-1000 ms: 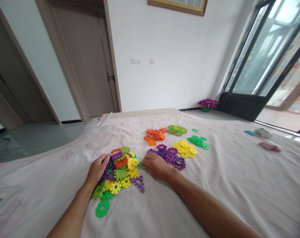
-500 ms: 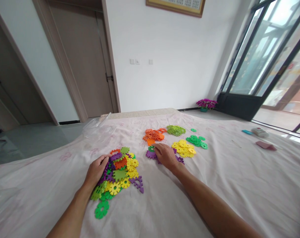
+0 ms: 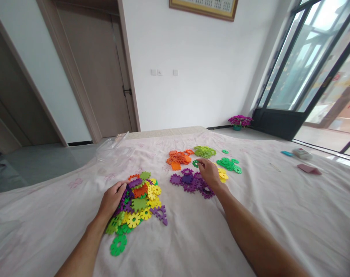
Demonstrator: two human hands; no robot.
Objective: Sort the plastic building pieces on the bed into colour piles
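Note:
A mixed pile of plastic building pieces (image 3: 140,204), in purple, yellow, orange and green, lies at left centre on the cloth. Against its left edge rests my left hand (image 3: 113,198), fingers curled together by the purple pieces; what they hold, if anything, is hidden. My right hand (image 3: 211,173) pinches a green snowflake disc (image 3: 195,163) above the cloth. Below it is a heap of purple pieces (image 3: 189,182). An orange heap (image 3: 178,158) lies to the left of the disc, and a yellow heap (image 3: 223,176) is partly covered by the hand.
Farther back sit a light-green heap (image 3: 205,151) and a green disc heap (image 3: 229,164), with one loose green disc (image 3: 225,151) behind. Clear plastic bag (image 3: 111,148) lies at back left. On the right are a pink cloth (image 3: 309,169) and a white packet (image 3: 302,154).
My right hand has moved right and away from me with the green disc, from over the purple heap to beside the yellow one. My left hand has stayed at the mixed pile.

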